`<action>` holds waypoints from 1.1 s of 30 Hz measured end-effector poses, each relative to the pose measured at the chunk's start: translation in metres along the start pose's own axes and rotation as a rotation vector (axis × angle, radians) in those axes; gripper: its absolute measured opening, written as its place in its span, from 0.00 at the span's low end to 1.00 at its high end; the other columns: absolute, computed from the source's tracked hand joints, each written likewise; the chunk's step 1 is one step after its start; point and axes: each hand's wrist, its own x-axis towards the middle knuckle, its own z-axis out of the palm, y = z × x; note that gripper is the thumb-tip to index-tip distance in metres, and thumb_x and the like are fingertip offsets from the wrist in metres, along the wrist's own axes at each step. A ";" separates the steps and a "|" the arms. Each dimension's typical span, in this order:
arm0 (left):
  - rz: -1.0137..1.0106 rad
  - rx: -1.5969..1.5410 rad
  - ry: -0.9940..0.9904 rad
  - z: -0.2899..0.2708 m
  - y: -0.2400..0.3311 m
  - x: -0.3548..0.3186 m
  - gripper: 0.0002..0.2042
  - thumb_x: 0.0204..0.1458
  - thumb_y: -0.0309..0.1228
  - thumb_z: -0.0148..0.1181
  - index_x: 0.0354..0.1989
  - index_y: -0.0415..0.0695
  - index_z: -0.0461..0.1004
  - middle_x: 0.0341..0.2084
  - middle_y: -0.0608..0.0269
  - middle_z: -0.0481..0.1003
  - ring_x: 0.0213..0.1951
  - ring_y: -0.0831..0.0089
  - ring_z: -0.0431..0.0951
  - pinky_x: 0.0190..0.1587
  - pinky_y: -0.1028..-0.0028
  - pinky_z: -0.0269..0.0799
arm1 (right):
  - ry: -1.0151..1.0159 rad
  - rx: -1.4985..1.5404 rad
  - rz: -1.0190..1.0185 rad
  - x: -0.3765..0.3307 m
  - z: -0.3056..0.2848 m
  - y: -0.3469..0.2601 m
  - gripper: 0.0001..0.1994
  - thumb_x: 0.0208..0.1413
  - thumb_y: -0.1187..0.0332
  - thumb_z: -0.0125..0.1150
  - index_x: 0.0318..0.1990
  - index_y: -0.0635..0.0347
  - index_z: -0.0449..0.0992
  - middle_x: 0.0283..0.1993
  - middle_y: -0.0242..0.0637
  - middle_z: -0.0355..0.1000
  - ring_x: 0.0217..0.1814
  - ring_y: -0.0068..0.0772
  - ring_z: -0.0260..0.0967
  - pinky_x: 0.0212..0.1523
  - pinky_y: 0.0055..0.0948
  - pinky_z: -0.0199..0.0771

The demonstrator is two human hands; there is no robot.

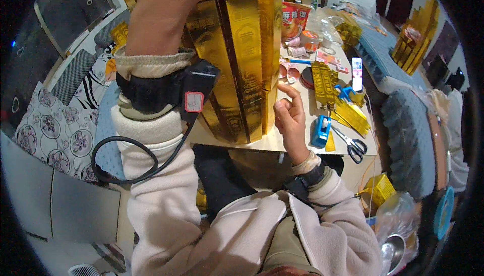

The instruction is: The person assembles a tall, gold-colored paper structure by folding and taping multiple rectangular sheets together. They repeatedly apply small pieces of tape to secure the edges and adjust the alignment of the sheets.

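A tall stack of long gold foil boxes (242,49) stands on the pale table (282,142) right in front of me. My left hand (166,9) is raised close to the camera against the stack's upper left. Its fingers run out of the top of the picture, so its grip is hidden. A black wrist device with a cable (194,92) sits on that sleeve. My right hand (289,115) hovers at the stack's lower right corner, fingers loosely curled and apart, nothing visible in it.
To the right of my right hand lie a blue tape dispenser (320,130), scissors (353,147), gold paper pieces (348,115) and a phone (357,73). A red snack bag (294,16) stands further back. A patterned cushion (55,130) is at left, a yellow basket (379,189) at lower right.
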 end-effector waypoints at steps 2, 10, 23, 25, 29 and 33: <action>-0.044 0.037 -0.071 -0.004 0.002 -0.001 0.30 0.55 0.29 0.67 0.68 0.44 0.66 0.68 0.50 0.65 0.74 0.52 0.57 0.75 0.53 0.44 | -0.006 0.051 0.033 0.002 -0.002 -0.001 0.19 0.71 0.66 0.55 0.66 0.57 0.66 0.30 0.20 0.61 0.22 0.08 0.49 0.21 0.13 0.48; -0.007 0.063 -0.019 -0.011 0.024 -0.007 0.28 0.54 0.28 0.67 0.65 0.48 0.70 0.66 0.53 0.67 0.72 0.53 0.60 0.75 0.51 0.45 | 0.041 0.262 0.118 0.014 -0.016 0.012 0.14 0.71 0.66 0.54 0.59 0.58 0.71 0.28 0.20 0.59 0.20 0.09 0.47 0.20 0.15 0.46; 0.188 -0.275 -0.489 -0.066 0.136 -0.119 0.09 0.57 0.29 0.58 0.44 0.51 0.81 0.49 0.68 0.80 0.63 0.70 0.75 0.73 0.60 0.54 | 0.069 0.357 0.224 0.024 -0.041 0.032 0.08 0.70 0.64 0.58 0.49 0.57 0.72 0.30 0.21 0.63 0.24 0.12 0.54 0.24 0.18 0.53; 0.203 -0.268 -0.569 -0.072 0.142 -0.137 0.10 0.58 0.29 0.57 0.46 0.52 0.81 0.51 0.68 0.80 0.64 0.70 0.74 0.73 0.61 0.54 | 0.054 0.212 0.133 0.024 -0.039 0.036 0.09 0.69 0.65 0.60 0.50 0.57 0.71 0.34 0.24 0.65 0.29 0.15 0.59 0.31 0.18 0.60; 0.107 -0.260 -0.534 -0.081 0.141 -0.168 0.13 0.59 0.28 0.55 0.49 0.53 0.82 0.56 0.70 0.79 0.64 0.71 0.73 0.71 0.62 0.56 | 0.073 -0.245 -0.119 0.020 -0.030 0.044 0.21 0.61 0.68 0.69 0.57 0.60 0.67 0.48 0.34 0.67 0.49 0.25 0.67 0.50 0.25 0.70; -0.035 -0.292 -0.402 -0.097 0.142 -0.202 0.11 0.55 0.27 0.59 0.45 0.54 0.82 0.49 0.68 0.79 0.59 0.67 0.75 0.65 0.62 0.60 | 0.064 -0.650 -0.251 0.015 -0.029 0.049 0.28 0.56 0.65 0.73 0.60 0.63 0.66 0.53 0.43 0.67 0.54 0.42 0.68 0.54 0.36 0.71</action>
